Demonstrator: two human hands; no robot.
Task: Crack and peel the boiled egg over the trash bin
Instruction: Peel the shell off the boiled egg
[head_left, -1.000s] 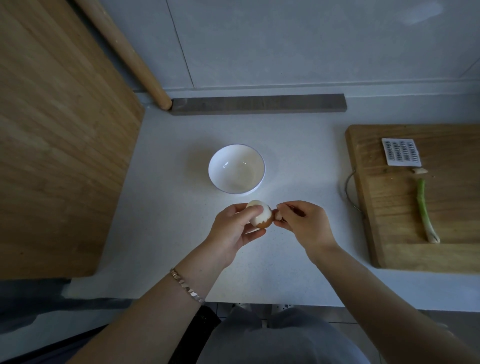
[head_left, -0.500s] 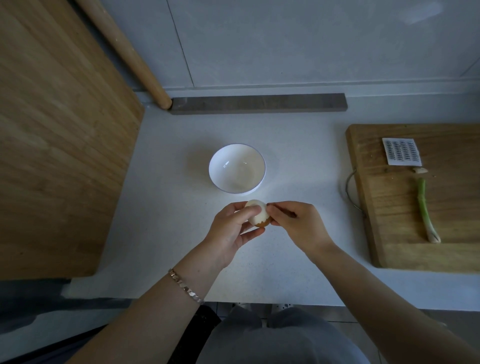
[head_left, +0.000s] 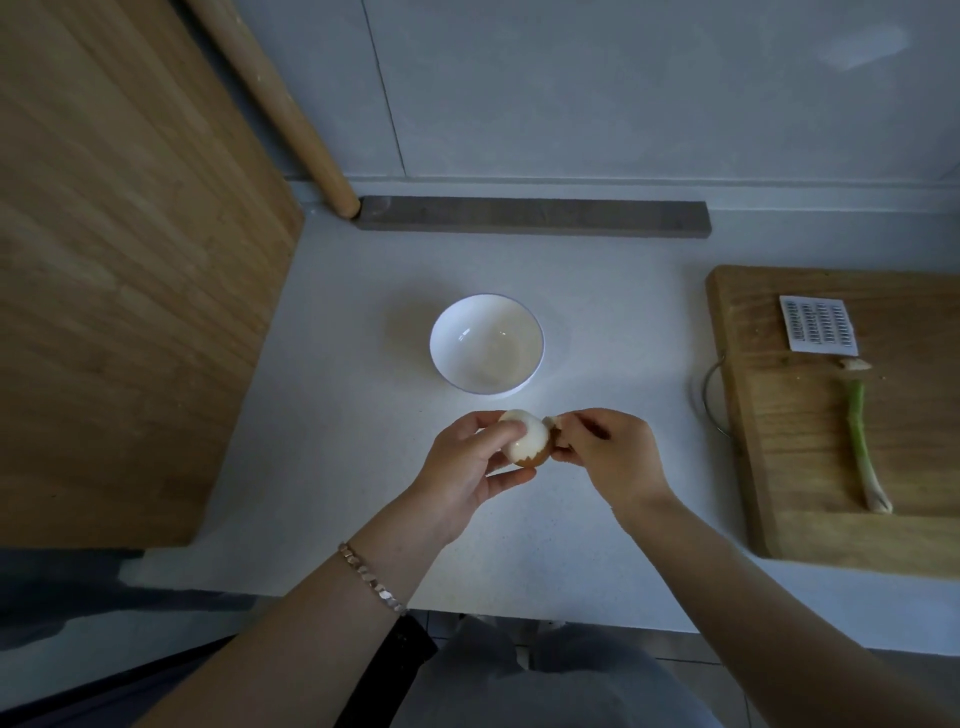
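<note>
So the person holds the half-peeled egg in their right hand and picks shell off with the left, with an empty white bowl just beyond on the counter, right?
Not quite: the hands are swapped. In the head view the left hand holds the half-peeled egg, and the right hand pinches off a piece of shell. The empty white bowl does sit just beyond on the counter.

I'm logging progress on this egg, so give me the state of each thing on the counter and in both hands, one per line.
egg: partly peeled, white top bare, brown shell on its lower end
left hand: gripping the egg
right hand: pinching a shell piece beside the egg
white bowl: upright, empty
green onion: lying flat on the cutting board
rolling pin: leaning against the wall
</note>
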